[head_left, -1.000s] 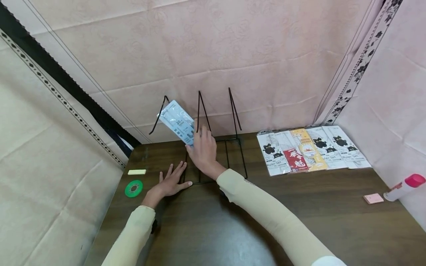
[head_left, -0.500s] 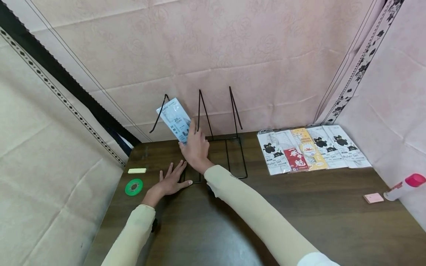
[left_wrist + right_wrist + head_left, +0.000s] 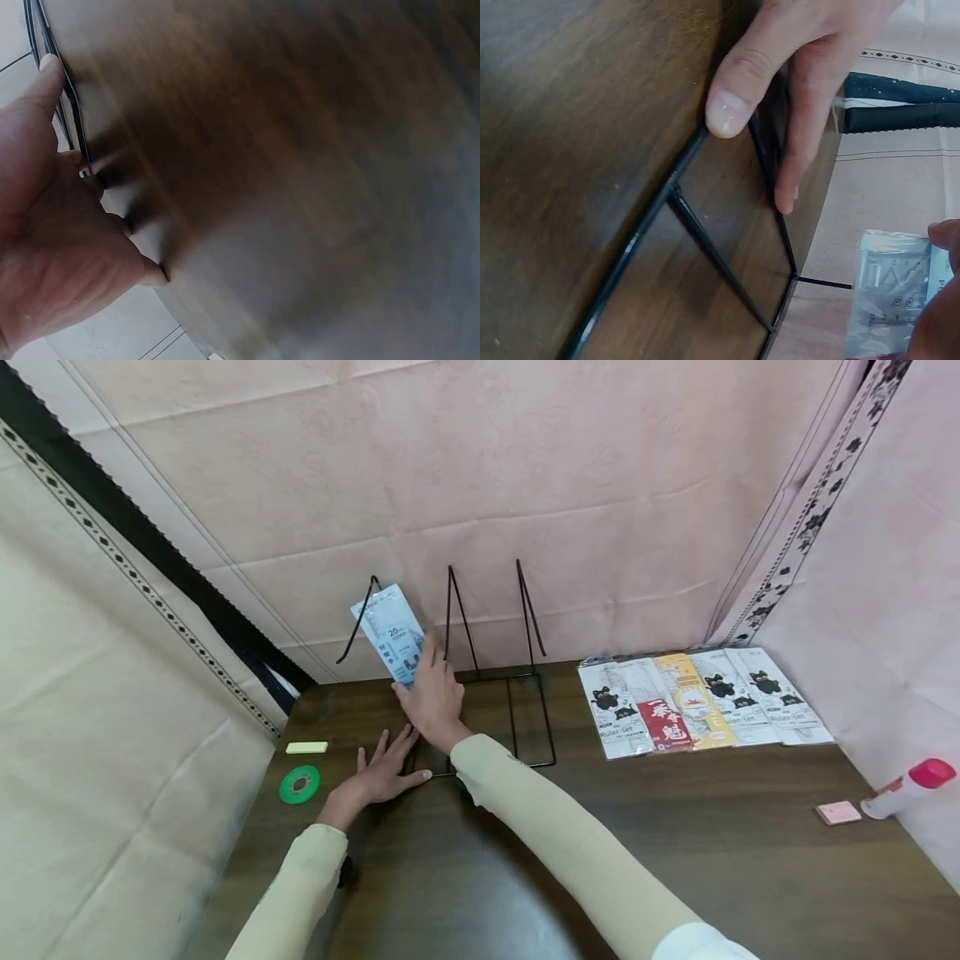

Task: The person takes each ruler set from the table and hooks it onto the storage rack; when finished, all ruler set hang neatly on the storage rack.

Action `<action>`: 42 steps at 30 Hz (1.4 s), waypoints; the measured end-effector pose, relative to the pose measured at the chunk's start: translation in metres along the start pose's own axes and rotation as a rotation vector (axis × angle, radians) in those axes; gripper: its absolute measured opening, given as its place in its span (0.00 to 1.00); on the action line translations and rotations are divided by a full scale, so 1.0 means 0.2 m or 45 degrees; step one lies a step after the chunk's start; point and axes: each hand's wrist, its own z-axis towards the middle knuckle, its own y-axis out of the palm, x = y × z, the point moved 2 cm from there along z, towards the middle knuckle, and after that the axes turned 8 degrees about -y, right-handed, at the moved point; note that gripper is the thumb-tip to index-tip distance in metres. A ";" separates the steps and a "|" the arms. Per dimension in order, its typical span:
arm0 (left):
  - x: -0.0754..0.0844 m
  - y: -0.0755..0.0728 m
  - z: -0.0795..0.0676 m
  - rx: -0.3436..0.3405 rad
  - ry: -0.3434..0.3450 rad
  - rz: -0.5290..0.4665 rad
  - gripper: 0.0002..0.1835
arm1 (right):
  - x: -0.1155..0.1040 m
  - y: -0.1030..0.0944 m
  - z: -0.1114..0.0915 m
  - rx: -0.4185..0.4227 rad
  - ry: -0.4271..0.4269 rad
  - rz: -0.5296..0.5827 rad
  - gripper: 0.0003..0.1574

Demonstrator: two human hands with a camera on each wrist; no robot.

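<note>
A black wire rack (image 3: 464,617) with three upright bent prongs stands against the back of the table. My right hand (image 3: 435,700) pinches a light-blue, plastic-wrapped ruler set (image 3: 393,628) printed with "20". The packet tilts just behind the rack's left prong (image 3: 358,619); whether the two touch I cannot tell. In the right wrist view the clear wrapper of the ruler set (image 3: 886,296) shows, with part of the right hand beside it. My left hand (image 3: 381,773), fingers spread, rests on the front-left corner of the rack's base, its thumb on the bar.
Several flat packets (image 3: 697,697), white, red and yellow, lie in a row at the back right. A green disc (image 3: 313,782) and a pale strip (image 3: 306,747) lie at left. A pink block (image 3: 838,812) and a red-capped tube (image 3: 903,791) sit at right, near the cloth wall.
My right hand has shifted left and slightly down with the ruler set, which now stands steeper near the left prong. The left hand stays in place on the rack's base.
</note>
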 end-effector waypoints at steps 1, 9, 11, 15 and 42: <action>-0.01 0.00 0.00 0.002 -0.006 0.007 0.46 | -0.01 0.01 0.00 -0.002 -0.002 0.006 0.75; -0.03 0.01 -0.02 -0.024 -0.009 -0.018 0.46 | 0.02 0.07 -0.06 -0.096 0.034 0.007 0.76; -0.03 0.02 -0.02 -0.025 -0.015 -0.015 0.46 | 0.05 0.07 -0.08 -0.125 0.022 -0.007 0.74; -0.03 0.01 -0.01 -0.019 -0.023 -0.012 0.47 | 0.11 0.07 -0.11 -0.182 -0.016 -0.065 0.72; -0.05 0.03 0.04 -0.012 0.018 -0.018 0.48 | 1.00 -0.46 -0.32 -0.205 -0.312 -0.247 0.69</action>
